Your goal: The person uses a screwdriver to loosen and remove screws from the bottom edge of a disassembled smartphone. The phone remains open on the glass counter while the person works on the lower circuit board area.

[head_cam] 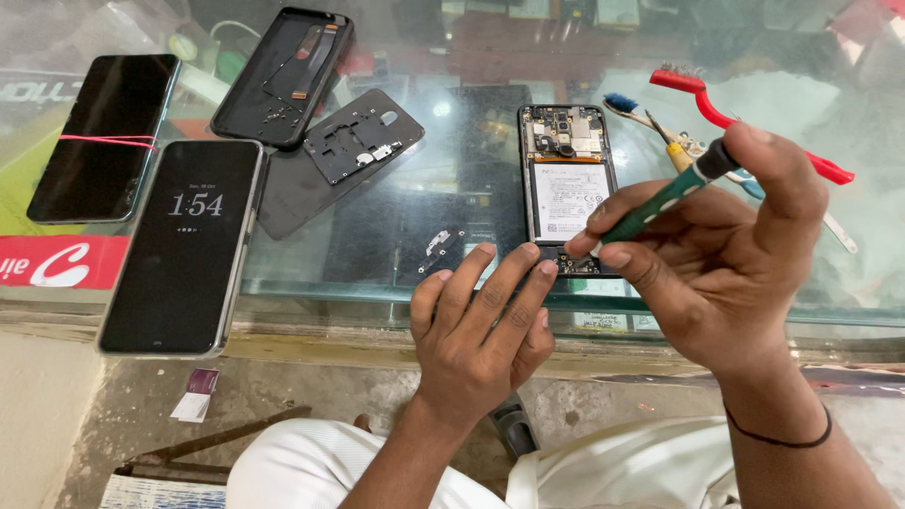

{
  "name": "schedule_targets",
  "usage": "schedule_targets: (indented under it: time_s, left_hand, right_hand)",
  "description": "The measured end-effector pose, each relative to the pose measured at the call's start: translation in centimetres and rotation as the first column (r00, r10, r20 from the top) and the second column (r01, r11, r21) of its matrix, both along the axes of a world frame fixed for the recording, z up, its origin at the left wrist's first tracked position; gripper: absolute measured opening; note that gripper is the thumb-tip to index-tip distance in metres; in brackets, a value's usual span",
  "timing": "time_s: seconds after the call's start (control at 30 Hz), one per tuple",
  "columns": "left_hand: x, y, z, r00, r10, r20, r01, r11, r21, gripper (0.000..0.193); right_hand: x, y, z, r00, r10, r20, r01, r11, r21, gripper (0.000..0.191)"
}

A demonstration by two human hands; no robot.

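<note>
Glass counter [396, 283], repair clutter. Opened black smartphone with exposed white battery [568, 188] near front edge; back cover [283, 75] and inner plate [363, 137] already off, lying toward back-left. Left hand [481, 330] spread, fingertips steadying phone's bottom. Right hand [726, 254] pinching green-handled screwdriver [660, 203] at bottom screws; board not yet removed.

Opened phone [568, 188] flat on glass — battery exposed, green screwdriver [660, 205] tilted

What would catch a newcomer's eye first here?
The opened phone at the centre of the glass counter, its battery exposed, with the right hand holding a green screwdriver to its lower end. The left hand steadies it; a lit phone lies far left.
</note>
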State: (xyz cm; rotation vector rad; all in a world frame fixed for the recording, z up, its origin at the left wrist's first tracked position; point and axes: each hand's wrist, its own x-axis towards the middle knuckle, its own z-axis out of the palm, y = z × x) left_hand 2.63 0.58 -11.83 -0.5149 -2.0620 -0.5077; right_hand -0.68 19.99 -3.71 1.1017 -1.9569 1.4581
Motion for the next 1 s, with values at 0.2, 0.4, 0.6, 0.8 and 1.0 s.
schedule_targets:
  time_s: [0.2, 0.4, 0.6, 0.8, 1.0]
  left_hand:
    - [-0.05, 0.08, 0.00, 1.000, 0.008, -0.002, -0.008, 1.000, -0.002, 0.030]
    - [0.13, 0.07, 0.11, 1.000, 0.018, 0.005, -0.018, 1.000, -0.008, 0.031]
    - [0.03, 0.06, 0.02, 1.000, 0.012, 0.003, -0.012, 1.000, -0.006, 0.031]
    - [-0.09, 0.10, 0.11, 1.000, 0.008, -0.006, -0.008, 1.000, -0.001, 0.030]
    - [-0.02, 0.07, 0.08, 1.000, 0.007, -0.001, -0.007, 1.000, -0.001, 0.031]
  right_hand:
    - [-0.01, -0.27, 0.22, 0.997, -0.060, -0.040, 0.062, 0.997, 0.049, 0.086]
    - [0.10, -0.55, 0.71, 1.000, -0.007, 0.014, 0.007, 1.000, 0.029, 0.085]
    - [-0.05, -0.42, 0.54, 0.970, -0.110, 0.218, 0.128, 0.989, -0.071, 0.084]
    - [-0.40, -0.18, 0.43, 0.992, -0.108, -0.071, 0.112, 0.993, 0.046, 0.090]
    - [0.47, -0.42, 0.95, 0.998, -0.017, 0.064, 0.014, 0.999, 0.049, 0.077]
